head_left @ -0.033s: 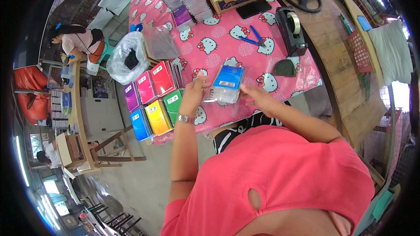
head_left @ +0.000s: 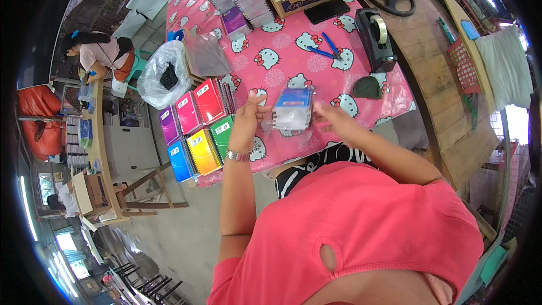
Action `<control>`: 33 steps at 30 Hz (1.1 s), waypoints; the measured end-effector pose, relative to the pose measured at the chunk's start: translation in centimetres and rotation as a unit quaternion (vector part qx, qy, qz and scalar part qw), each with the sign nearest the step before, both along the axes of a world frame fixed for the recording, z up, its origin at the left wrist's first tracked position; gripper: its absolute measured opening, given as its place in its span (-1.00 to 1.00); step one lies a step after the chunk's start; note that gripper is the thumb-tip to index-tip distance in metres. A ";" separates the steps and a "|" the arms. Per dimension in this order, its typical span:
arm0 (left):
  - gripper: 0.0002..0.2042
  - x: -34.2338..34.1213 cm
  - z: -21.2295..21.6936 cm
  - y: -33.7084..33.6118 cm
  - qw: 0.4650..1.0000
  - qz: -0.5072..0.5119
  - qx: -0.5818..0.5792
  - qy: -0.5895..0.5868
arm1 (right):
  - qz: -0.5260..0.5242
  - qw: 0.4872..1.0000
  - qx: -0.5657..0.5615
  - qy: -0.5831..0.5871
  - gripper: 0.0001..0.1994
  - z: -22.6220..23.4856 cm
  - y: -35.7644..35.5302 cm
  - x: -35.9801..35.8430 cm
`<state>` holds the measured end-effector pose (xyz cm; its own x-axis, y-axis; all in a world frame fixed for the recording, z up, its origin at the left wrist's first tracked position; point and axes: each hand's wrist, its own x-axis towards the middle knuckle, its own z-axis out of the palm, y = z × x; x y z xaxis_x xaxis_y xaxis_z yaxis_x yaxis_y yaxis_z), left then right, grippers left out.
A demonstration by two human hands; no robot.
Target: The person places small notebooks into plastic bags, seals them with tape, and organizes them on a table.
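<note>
Pinching a blue-topped clear packet (head_left: 292,109), left hand (head_left: 247,120) and right hand (head_left: 337,123) fingers curled

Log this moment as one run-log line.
left hand: holds blue notebook stack | right hand: at stack's right edge | left of it: coloured spiral notebooks

A person in a coral-pink short-sleeved top, seen from above; a small teardrop-shaped opening sits at the back of the top's neckline; both forearms are bare below the sleeves; a metal-link wristwatch (head_left: 237,156) with a pale face circles the left wrist; black-and-white patterned fabric (head_left: 307,169) shows at the lap beneath the top's hem.
</note>
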<state>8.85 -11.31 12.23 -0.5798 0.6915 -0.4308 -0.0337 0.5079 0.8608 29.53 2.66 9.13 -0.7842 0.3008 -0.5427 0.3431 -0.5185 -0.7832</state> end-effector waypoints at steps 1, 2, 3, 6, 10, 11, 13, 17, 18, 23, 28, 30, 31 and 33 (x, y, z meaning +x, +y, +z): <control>-0.31 0.5 0.9 -0.2 0.989 0.082 0.084 -0.092 | 0.007 0.999 0.042 0.020 -0.29 1.1 1.3 0.2; -0.27 0.2 0.3 -0.7 0.988 0.063 0.107 -0.088 | 0.007 0.999 0.043 0.020 -0.29 1.0 1.9 -0.1; -0.27 0.6 -0.5 -0.9 0.988 0.062 0.108 -0.087 | 0.006 0.998 0.050 0.037 -0.28 0.4 2.3 -0.4; -0.22 1.5 -3.1 -2.3 0.986 0.115 0.096 -0.074 | 0.016 0.994 0.069 0.084 -0.28 -0.4 2.5 -0.4; -0.13 6.5 -6.4 -2.3 0.915 0.238 0.292 -0.146 | -0.022 0.947 0.285 0.146 -0.27 -3.0 0.4 0.4; -0.13 8.1 -6.5 -1.8 0.915 0.238 0.291 -0.149 | -0.022 0.947 0.285 0.143 -0.27 -3.6 -0.6 0.5; -0.15 10.9 -6.2 -0.8 0.915 0.217 0.328 -0.095 | 0.009 0.917 0.336 0.216 -0.21 -4.2 -2.8 -0.1; -0.16 11.5 -4.7 -0.3 0.910 0.252 0.323 -0.070 | 0.023 0.932 0.311 0.185 -0.15 -0.6 -3.9 -0.7; -0.16 11.3 -3.9 -0.4 0.910 0.239 0.332 -0.065 | 0.024 0.932 0.311 0.185 -0.15 0.6 -4.2 -0.8; -0.11 10.6 -4.0 -0.4 0.929 0.206 0.307 -0.018 | 0.000 0.916 0.361 0.176 -0.14 -2.1 -4.5 -1.9; -0.09 9.6 -6.7 -1.4 0.894 0.220 0.378 -0.093 | -0.017 0.909 0.364 0.201 -0.21 -2.9 -2.7 -0.4; -0.06 9.6 -6.5 -1.6 0.889 0.213 0.399 -0.079 | -0.088 0.862 0.435 0.244 -0.33 -1.6 -2.0 0.4; -0.04 10.3 -5.8 -1.9 0.894 0.202 0.397 -0.045 | -0.090 0.862 0.436 0.244 -0.33 -1.3 -1.5 0.8; -0.02 11.1 -5.3 -2.1 0.898 0.190 0.396 -0.013 | 0.046 0.840 0.456 0.289 -0.38 -0.9 -0.4 1.1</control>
